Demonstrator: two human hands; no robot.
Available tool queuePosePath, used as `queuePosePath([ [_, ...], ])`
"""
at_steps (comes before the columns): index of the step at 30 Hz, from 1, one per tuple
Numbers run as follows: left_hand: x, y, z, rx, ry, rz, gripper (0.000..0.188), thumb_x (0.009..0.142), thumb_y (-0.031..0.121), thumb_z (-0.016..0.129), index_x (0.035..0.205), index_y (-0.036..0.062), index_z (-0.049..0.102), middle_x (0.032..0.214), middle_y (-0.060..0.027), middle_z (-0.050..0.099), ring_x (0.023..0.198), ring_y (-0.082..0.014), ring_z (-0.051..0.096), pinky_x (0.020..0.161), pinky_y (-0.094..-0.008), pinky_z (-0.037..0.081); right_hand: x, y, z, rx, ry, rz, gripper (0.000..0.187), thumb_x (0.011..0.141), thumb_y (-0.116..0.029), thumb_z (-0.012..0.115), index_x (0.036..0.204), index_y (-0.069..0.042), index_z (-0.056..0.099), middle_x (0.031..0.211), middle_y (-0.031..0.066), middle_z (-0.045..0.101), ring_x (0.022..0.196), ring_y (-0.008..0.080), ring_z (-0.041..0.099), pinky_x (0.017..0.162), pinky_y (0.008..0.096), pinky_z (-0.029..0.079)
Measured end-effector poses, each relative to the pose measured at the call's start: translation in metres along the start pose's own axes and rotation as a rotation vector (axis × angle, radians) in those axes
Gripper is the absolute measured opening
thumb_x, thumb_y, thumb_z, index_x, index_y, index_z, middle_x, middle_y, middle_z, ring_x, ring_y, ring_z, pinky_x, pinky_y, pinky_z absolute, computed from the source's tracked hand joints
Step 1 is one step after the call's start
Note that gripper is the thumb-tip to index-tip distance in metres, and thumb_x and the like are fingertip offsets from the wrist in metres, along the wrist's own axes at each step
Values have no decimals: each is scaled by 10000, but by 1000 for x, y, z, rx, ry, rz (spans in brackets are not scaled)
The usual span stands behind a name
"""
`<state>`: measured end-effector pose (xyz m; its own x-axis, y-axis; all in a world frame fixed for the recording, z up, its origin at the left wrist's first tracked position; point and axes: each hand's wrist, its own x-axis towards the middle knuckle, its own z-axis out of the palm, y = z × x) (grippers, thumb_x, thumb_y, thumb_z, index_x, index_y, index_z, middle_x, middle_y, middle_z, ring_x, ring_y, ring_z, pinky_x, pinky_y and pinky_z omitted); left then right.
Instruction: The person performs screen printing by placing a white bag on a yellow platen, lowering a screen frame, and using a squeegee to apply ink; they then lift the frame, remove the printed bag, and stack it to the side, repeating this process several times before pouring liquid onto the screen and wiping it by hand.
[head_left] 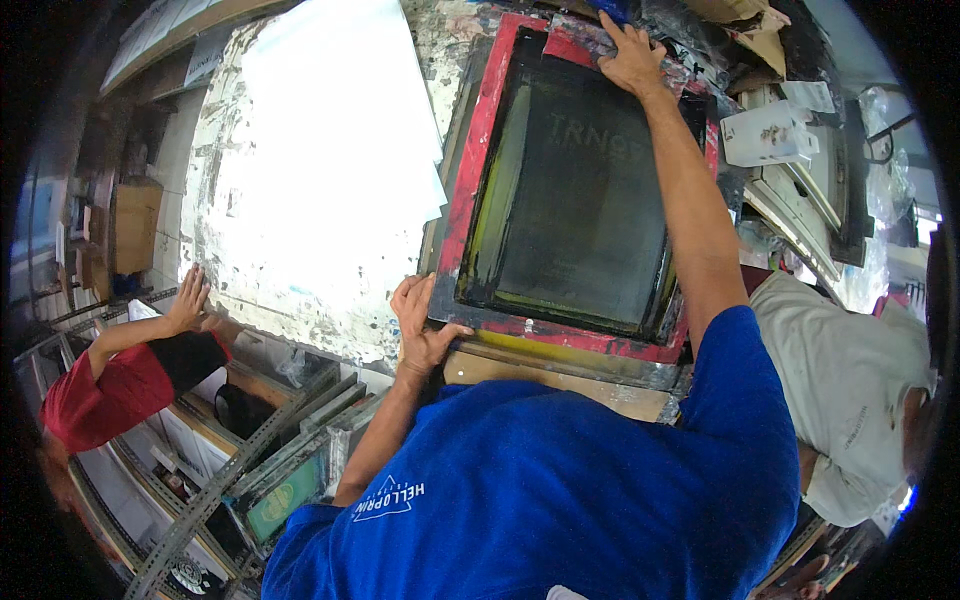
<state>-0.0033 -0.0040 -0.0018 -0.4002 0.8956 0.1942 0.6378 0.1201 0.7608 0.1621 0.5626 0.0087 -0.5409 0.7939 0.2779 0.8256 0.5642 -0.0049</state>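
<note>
Red-taped and ink-blackened, the screen frame (565, 190) is lying flat on the print table (230, 250), gripped at its near left corner by the left hand (420, 325) and pressed at its far edge by the flat, open right hand (632, 55), so positioning seems unfinished.

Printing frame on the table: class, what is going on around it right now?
A person in a blue shirt leans over a red-edged printing frame lying flat on a paint-stained table. The left hand grips the frame's near left corner; the right hand presses on its far edge. White sheets lie beside the frame. Another person's hand rests on the table's left edge.
</note>
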Motion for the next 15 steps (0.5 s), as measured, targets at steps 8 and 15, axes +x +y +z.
queuePosePath([
  [8,-4,11,0,-108,72,-104,1015,551,370,954,1423,14,574,1309,-184,519,1255,-343,428,1078,-453,360,-55,-30,-99,5,225,-11,912,799,-308,739,1602,-279,308,1534,225,424,1414,430,377,1101,665,267],
  [15,24,51,-23,-173,259,58,908,614,339,942,1376,-15,597,1209,-154,577,1198,-313,499,1056,-428,398,-251,-94,-306,454,-226,-232,918,803,-234,773,1605,-207,328,1506,267,439,1334,448,455,1095,551,366],
])
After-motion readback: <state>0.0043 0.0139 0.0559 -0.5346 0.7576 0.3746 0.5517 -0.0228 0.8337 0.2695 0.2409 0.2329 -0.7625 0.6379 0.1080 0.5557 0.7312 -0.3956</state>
